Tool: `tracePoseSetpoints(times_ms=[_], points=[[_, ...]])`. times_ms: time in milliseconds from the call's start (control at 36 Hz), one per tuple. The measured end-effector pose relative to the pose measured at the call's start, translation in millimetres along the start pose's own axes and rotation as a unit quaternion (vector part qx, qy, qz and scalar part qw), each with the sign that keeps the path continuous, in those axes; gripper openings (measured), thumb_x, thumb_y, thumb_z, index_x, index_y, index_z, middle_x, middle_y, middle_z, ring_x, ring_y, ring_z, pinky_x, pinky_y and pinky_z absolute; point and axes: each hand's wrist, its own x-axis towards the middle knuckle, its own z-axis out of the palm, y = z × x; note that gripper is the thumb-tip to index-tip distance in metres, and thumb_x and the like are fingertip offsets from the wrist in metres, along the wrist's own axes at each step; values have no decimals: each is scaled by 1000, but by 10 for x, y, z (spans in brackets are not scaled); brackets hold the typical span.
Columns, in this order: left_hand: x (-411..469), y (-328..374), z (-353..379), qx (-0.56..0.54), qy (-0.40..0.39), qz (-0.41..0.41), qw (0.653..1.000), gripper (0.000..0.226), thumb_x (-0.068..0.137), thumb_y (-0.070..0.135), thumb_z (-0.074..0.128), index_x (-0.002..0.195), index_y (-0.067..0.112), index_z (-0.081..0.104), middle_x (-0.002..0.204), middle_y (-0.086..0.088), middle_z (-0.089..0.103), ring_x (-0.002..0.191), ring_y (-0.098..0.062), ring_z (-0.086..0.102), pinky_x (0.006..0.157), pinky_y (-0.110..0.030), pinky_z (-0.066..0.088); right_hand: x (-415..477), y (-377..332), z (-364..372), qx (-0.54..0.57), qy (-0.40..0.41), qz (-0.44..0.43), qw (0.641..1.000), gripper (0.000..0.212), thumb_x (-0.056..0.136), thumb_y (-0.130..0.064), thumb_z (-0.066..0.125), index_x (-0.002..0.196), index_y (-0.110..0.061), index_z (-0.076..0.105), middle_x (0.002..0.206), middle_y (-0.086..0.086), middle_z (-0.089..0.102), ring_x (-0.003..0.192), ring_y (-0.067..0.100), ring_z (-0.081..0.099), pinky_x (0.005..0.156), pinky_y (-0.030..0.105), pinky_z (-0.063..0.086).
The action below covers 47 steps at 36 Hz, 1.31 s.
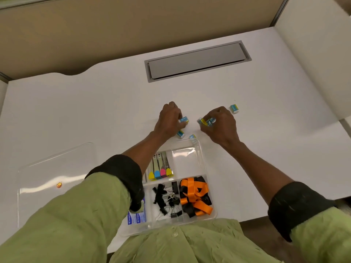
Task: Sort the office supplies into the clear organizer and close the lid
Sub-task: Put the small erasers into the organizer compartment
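Note:
Small blue-and-yellow erasers lie on the white desk beyond the clear organizer (199,149). My left hand (170,118) is closed on one eraser (183,120). In my right hand (221,123) two erasers (206,121) are pinched together. Two more erasers (180,134) (192,137) rest just past the organizer's far rim, and another eraser (234,108) sits alone to the right. The organizer holds colored sticky flags (161,168), black binder clips (168,200), orange-and-black lanyards (196,196) and blue-white packets (137,217). Its far right compartment (185,160) has nothing in it.
The organizer's clear lid (57,168) lies flat on the desk to the left, with a small orange sticker on it. A grey cable hatch (197,60) is set into the desk further back. Beige partition walls close the back and right sides.

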Motion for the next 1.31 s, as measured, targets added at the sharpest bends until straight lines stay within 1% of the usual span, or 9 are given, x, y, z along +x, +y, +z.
tracePoseSetpoints(times_ms=[222, 417, 556, 722, 806, 1000, 1139, 1222, 1306], points=[[-659, 200, -332, -38, 37, 25, 998, 30, 80, 36, 85, 88, 11, 71, 99, -1, 58, 90, -14, 50, 73, -27, 41, -799, -401, -79, 102, -56, 3, 993, 25, 70, -37, 88, 87, -27, 73, 103, -2, 65, 92, 17, 67, 72, 44, 60], [-1337, 63, -232, -29, -5, -11, 1000, 30, 77, 40, 86, 86, 16, 71, 96, 2, 61, 90, -15, 56, 72, -27, 38, -1242, -438, 162, 6, -87, -29, 996, 25, 78, -40, 78, 96, -24, 72, 106, -5, 56, 104, 15, 58, 70, 33, 59], [-1502, 93, -171, -49, -21, -15, 998, 34, 76, 42, 87, 89, 16, 70, 97, 3, 61, 91, -13, 53, 73, -27, 40, -1300, -451, 181, -22, -87, -38, 995, 28, 84, -37, 75, 107, -23, 70, 109, -5, 61, 91, 16, 64, 70, 36, 59], [-1519, 213, -171, -52, -29, -9, 998, 33, 87, 44, 77, 105, 18, 67, 103, 3, 67, 93, -16, 62, 80, -31, 47, -1091, -443, -34, -21, -50, 3, 999, 16, 85, -25, 77, 100, -21, 75, 96, -4, 71, 78, 11, 67, 72, 30, 56], [-1410, 264, -263, -55, -12, -18, 998, 27, 92, 43, 72, 102, 18, 69, 98, 5, 72, 88, -15, 66, 80, -35, 53, -825, -293, -184, -21, -4, 29, 999, 12, 85, -26, 76, 97, -24, 75, 93, -6, 72, 75, 8, 67, 74, 30, 57], [-852, 115, -269, -24, 26, -9, 999, 15, 91, 31, 73, 102, 22, 69, 102, 6, 70, 94, -18, 66, 80, -39, 54, -47, 175, -287, -78, 43, 88, 992, 22, 85, -23, 71, 107, -25, 68, 106, 0, 66, 97, 23, 65, 84, 39, 55], [-441, -136, -104, 1, -51, 19, 999, 35, 85, 16, 80, 117, 17, 66, 115, -4, 62, 110, -25, 59, 92, -45, 51, 353, 424, -212, -173, 4, 124, 977, 46, 88, -15, 68, 132, -19, 58, 127, 15, 50, 124, 34, 44, 84, 44, 50], [-307, -211, -12, 29, -123, 61, 990, 46, 84, 14, 81, 127, 17, 65, 123, -5, 58, 115, -24, 57, 97, -39, 50, 469, 560, -135, -200, -15, 132, 971, 49, 88, -14, 67, 135, -19, 57, 133, 18, 47, 123, 38, 43, 89, 47, 50], [-210, -218, 12, 45, -159, 90, 982, 44, 85, 14, 80, 127, 18, 67, 119, -5, 58, 107, -23, 58, 89, -29, 45, 498, 617, -71, -229, -20, 120, 966, 37, 89, -7, 63, 126, -13, 63, 120, 19, 51, 113, 40, 46, 77, 44, 50]])
